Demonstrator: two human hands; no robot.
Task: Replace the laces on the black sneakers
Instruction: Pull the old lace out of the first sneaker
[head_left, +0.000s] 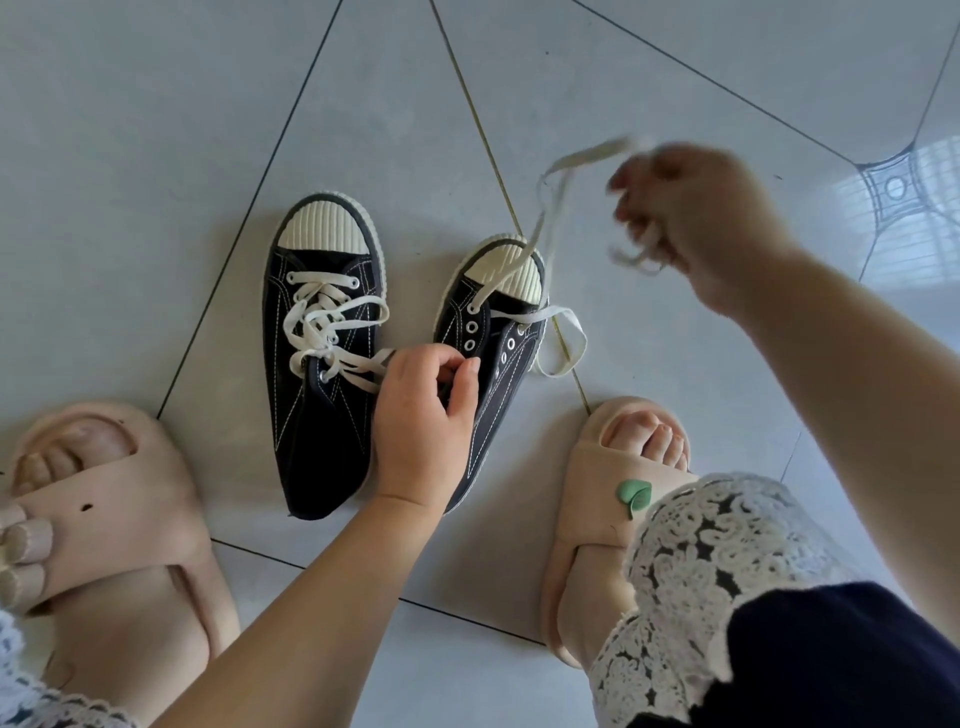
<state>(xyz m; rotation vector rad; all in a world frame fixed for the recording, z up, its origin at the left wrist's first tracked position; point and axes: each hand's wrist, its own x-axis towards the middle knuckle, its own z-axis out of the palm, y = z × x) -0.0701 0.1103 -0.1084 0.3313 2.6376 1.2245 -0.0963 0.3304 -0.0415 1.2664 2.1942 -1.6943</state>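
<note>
Left hand pinches part-laced sneaker at eyelet edge; right hand, raised at 2 o'clock, grips lace. Laced sneaker just beside at 9. Floor room toward 12; slippers hem 4 and 8.

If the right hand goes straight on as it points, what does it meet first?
Nothing, apparently: the right hand, gripping the cream flat lace, faces only grey floor tiles; depth unclear.
</note>
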